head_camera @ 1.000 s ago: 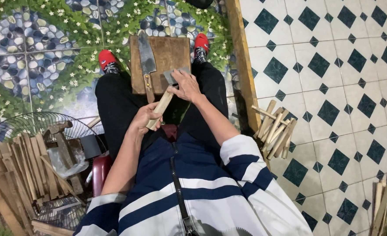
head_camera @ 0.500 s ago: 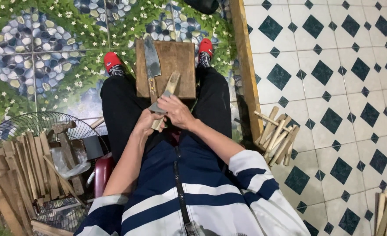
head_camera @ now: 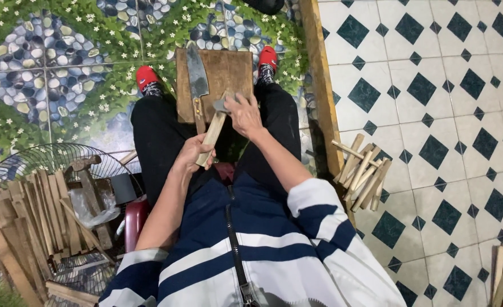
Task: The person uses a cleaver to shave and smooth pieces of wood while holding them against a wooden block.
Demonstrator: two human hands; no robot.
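Wooden stick point(head_camera: 212, 134), pale, slanted over the lap between both hands. Left hand point(head_camera: 191, 154) closed around its near end; right hand point(head_camera: 244, 113) curled over its far end, gripping a small grey blade point(head_camera: 221, 105) laid against the wood. Beyond: brown chopping board point(head_camera: 229, 71) on the floor between red shoes, cleaver point(head_camera: 197, 81) lying flat on it. Cut sticks point(head_camera: 362, 173) heaped at right, well apart.

Tiled floor point(head_camera: 433, 68) with wooden board point(head_camera: 229, 68), probably bamboo sticks point(head_camera: 362, 173).
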